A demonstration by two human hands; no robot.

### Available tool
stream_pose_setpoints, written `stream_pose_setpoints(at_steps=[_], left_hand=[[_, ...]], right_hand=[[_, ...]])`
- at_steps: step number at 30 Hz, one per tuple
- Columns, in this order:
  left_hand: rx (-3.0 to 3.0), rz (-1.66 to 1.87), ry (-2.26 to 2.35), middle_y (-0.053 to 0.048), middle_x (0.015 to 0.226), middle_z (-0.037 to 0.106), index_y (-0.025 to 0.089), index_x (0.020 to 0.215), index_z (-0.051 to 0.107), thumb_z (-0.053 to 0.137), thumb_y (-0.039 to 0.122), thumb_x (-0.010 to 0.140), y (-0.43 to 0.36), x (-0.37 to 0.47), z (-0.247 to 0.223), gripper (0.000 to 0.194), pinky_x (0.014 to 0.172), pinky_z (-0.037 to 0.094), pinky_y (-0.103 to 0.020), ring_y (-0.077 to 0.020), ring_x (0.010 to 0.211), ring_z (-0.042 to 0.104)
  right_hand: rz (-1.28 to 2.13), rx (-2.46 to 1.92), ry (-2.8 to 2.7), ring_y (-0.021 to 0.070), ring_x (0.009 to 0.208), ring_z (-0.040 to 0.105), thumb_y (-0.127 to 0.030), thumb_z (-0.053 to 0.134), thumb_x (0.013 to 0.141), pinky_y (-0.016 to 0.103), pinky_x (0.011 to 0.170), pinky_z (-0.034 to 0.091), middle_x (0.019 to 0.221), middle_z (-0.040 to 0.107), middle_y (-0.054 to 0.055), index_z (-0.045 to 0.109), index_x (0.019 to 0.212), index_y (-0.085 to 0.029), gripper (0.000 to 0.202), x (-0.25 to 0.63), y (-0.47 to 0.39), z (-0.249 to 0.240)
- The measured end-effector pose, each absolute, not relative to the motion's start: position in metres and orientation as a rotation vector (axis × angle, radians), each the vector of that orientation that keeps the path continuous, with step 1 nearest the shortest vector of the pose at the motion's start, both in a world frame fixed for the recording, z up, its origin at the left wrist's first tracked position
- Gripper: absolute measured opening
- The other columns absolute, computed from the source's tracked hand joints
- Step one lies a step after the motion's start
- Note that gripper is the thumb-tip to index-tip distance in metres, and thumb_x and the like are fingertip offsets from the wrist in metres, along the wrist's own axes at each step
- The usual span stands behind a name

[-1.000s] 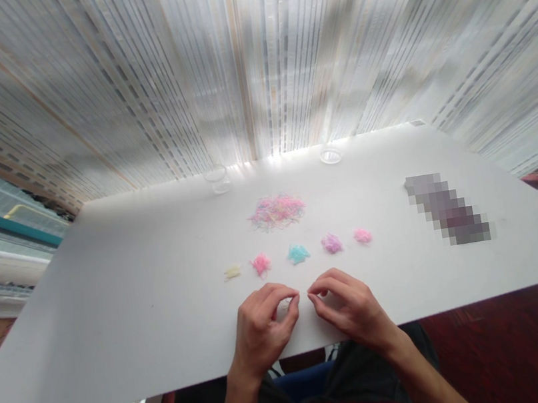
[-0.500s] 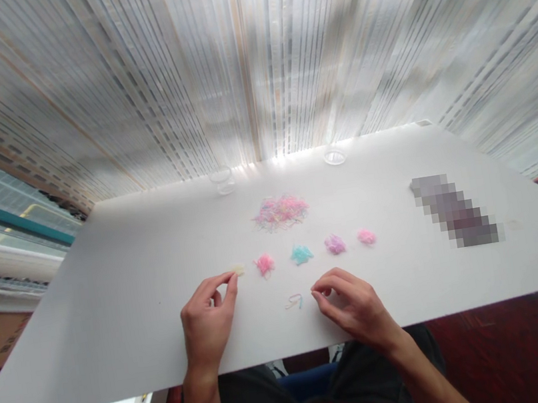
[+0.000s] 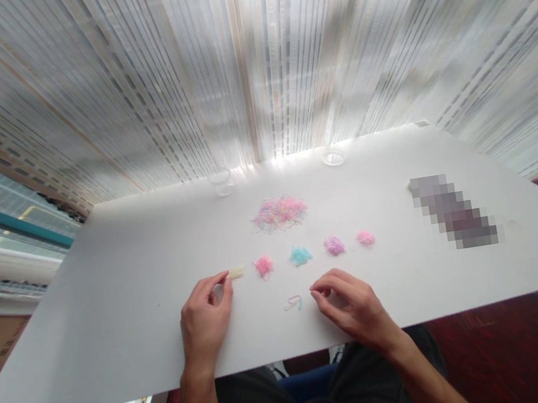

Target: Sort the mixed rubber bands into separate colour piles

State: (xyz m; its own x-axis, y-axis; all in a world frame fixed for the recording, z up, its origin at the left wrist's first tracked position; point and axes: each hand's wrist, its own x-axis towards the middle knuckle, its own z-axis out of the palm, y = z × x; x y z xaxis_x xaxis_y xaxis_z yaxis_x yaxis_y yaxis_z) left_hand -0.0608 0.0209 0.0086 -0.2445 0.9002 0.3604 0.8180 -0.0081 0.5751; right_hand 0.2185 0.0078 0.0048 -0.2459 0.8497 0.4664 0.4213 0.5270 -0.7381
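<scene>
My left hand (image 3: 208, 311) rests at the left end of the small pale yellow pile (image 3: 236, 272), thumb and forefinger nearly together; what lies between the tips is too small to make out. My right hand (image 3: 347, 301) is pinched just right of a few loose thin pieces (image 3: 293, 303), and anything in its fingertips is too small to tell. In a row right of the yellow pile lie a deep pink pile (image 3: 264, 267), a turquoise pile (image 3: 300, 255), a purple pile (image 3: 335, 245) and a light pink pile (image 3: 365, 237). Behind them sits a larger mixed pile (image 3: 279, 213).
Two clear round containers stand at the back edge of the white table (image 3: 121, 264), one at left (image 3: 221, 183) and one at right (image 3: 332, 157). A blurred-out object (image 3: 454, 211) lies at the right. Striped translucent curtains (image 3: 248, 63) hang behind the table.
My left hand has drawn slightly left, and more of the yellow pile shows. My right hand has barely moved.
</scene>
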Motion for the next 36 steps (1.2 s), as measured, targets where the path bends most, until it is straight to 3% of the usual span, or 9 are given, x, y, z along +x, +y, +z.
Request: stream_pose_setpoints(at_steps=[4,8,12,18,25,36], left_hand=[[1.905,1.091,2.111,-0.001,0.081,0.071,0.019,0.104,0.078,0.062,0.037,0.092,0.019,-0.063,0.007,0.027,0.06,0.049,-0.026,-0.013,0.053,0.055],[2.007,1.193,2.055,-0.002,0.091,0.072,0.019,0.105,0.075,0.064,0.034,0.095,0.011,-0.055,0.007,0.021,0.061,0.05,-0.026,-0.0115,0.054,0.052],[2.164,1.151,1.706,-0.002,0.098,0.073,0.021,0.109,0.071,0.065,0.027,0.098,-0.003,-0.035,0.009,0.015,0.063,0.052,-0.026,-0.0108,0.056,0.052],[2.351,0.885,1.451,-0.004,0.097,0.073,0.022,0.107,0.073,0.067,0.025,0.097,-0.008,-0.007,0.008,0.012,0.076,0.053,-0.034,-0.0207,0.084,0.069],[2.412,0.921,1.391,-0.003,0.09,0.071,0.022,0.097,0.075,0.062,0.023,0.101,0.0,-0.003,0.006,0.014,0.073,0.05,-0.033,-0.0181,0.078,0.067],[2.4,0.87,1.375,-0.004,0.094,0.071,0.022,0.098,0.072,0.053,0.027,0.107,-0.002,-0.005,0.002,0.022,0.073,0.049,-0.033,-0.0182,0.078,0.064]], right_hand=[[0.596,-1.054,-1.865,0.0154,0.074,0.064,-0.013,0.061,0.098,0.028,0.071,0.053,0.083,0.066,0.002,0.066,0.095,-0.022,0.011,0.219,0.008,0.004],[0.608,-1.066,-1.87,0.0161,0.076,0.064,-0.013,0.06,0.099,0.029,0.072,0.053,0.085,0.066,0.002,0.066,0.097,-0.022,0.011,0.219,0.008,0.002],[0.63,-1.068,-1.933,0.0195,0.087,0.066,-0.014,0.06,0.099,0.033,0.078,0.055,0.092,0.068,0.005,0.068,0.102,-0.022,0.011,0.22,0.009,0.0],[0.595,-1.073,-2.073,0.0233,0.092,0.062,-0.016,0.065,0.096,0.039,0.081,0.056,0.097,0.069,0.007,0.069,0.108,-0.021,0.014,0.22,0.009,-0.001],[0.576,-1.108,-2.14,0.0242,0.094,0.06,-0.018,0.067,0.096,0.041,0.083,0.056,0.099,0.067,0.007,0.07,0.109,-0.022,0.014,0.216,0.009,0.002],[0.541,-1.085,-2.153,0.0238,0.092,0.06,-0.022,0.066,0.098,0.041,0.082,0.056,0.098,0.068,0.007,0.071,0.107,-0.022,0.011,0.216,0.009,0.001]])
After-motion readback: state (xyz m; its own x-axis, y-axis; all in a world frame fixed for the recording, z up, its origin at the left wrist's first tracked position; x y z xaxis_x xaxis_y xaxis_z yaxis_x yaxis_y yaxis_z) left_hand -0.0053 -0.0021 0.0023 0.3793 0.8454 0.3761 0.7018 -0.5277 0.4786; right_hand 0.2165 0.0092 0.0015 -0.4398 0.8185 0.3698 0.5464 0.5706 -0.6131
